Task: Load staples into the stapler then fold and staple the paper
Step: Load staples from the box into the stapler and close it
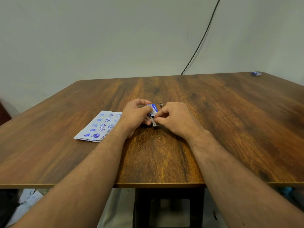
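Observation:
My left hand (136, 114) holds a small blue and white staple box (153, 109) over the middle of the wooden table (213, 120). My right hand (174, 119) pinches the grey inner tray (154, 123) that sticks out of the box's near end. Behind the hands a thin dark metal part (160, 105), likely the stapler, pokes up; most of it is hidden. A white paper (100, 126) stamped with blue hearts and smiley faces lies flat to the left, partly under my left wrist.
A small blue object (256, 73) lies at the table's far right corner. A black cable (202, 38) runs down the wall behind the table. Papers (26, 201) lie on the floor at the lower left.

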`<state>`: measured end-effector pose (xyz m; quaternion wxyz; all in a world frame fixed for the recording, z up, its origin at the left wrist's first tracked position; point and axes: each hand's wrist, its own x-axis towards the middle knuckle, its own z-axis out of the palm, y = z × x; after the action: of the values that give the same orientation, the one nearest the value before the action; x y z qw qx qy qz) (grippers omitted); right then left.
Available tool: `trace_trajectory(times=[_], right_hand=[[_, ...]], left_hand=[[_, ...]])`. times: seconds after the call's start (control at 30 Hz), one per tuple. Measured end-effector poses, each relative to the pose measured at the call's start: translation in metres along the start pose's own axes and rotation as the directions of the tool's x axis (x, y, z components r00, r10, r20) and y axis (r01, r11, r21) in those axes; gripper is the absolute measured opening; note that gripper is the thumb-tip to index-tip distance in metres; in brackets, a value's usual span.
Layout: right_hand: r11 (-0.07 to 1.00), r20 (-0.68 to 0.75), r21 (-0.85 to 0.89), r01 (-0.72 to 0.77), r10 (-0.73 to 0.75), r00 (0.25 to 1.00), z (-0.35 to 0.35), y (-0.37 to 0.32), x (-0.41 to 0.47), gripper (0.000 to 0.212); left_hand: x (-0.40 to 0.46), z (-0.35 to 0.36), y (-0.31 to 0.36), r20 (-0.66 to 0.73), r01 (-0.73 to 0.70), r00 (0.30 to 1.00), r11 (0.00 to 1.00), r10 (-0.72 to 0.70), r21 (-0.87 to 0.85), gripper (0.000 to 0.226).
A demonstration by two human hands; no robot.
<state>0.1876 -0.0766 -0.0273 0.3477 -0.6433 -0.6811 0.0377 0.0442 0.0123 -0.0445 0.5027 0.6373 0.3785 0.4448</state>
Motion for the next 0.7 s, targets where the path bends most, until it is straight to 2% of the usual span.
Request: trace_trajectory(times=[0.4, 0.7], right_hand=[[0.999, -0.016, 0.049, -0.003, 0.003, 1.0, 0.0023, -0.001, -0.0006, 0.007], [0.991, -0.027, 0.134, -0.023, 0.027, 0.999, 0.0028, 0.0003, -0.0006, 0.008]], left_hand=[[-0.0051, 0.0024, 0.0053, -0.009, -0.003, 1.0, 0.998, 0.002, -0.06, 0.015], [-0.0037, 0.0006, 0.004, -0.004, -0.006, 1.0, 0.999, 0.006, -0.045, 0.015]])
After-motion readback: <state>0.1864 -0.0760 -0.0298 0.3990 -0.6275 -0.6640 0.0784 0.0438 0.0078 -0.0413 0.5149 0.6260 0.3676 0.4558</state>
